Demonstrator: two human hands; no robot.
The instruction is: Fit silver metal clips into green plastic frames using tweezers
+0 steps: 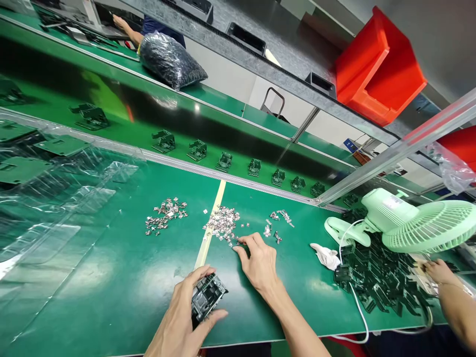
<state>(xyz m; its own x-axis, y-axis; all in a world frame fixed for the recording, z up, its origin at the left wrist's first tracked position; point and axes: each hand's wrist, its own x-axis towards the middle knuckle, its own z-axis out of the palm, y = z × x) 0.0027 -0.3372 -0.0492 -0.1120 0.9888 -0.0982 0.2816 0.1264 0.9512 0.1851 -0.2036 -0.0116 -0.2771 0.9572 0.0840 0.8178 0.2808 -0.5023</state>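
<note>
At the far left, sheets of clear plastic film (55, 198) lie over the green surface (111, 277), with a loose heap of small metal clips (165, 214) just right of them. Near me, my left hand (182, 317) grips a dark plastic housing (207, 296), my fingers (201, 272) curled over its far edge and my thumb under its near side, so it is held clear of the surface. A pale strip (210, 228) runs away from me, and a second, denser pile of clips (223, 223) lies on it. My right hand (260, 263) reaches to the near edge of that pile, forefinger and thumb closed narrowly on one tiny clip (240, 242), though it is too small to see clearly. A few more scattered clips (280, 218) lie just beyond. Far off, a row of dark parts (223, 161) sits along the conveyor belt (111, 99). To the right lie a white rag (325, 255), a mint-green fan (409, 223) above a heap of dark housings (383, 280), and another person's hand (439, 271). A red bin (379, 69) sits up on the shelf.
</note>
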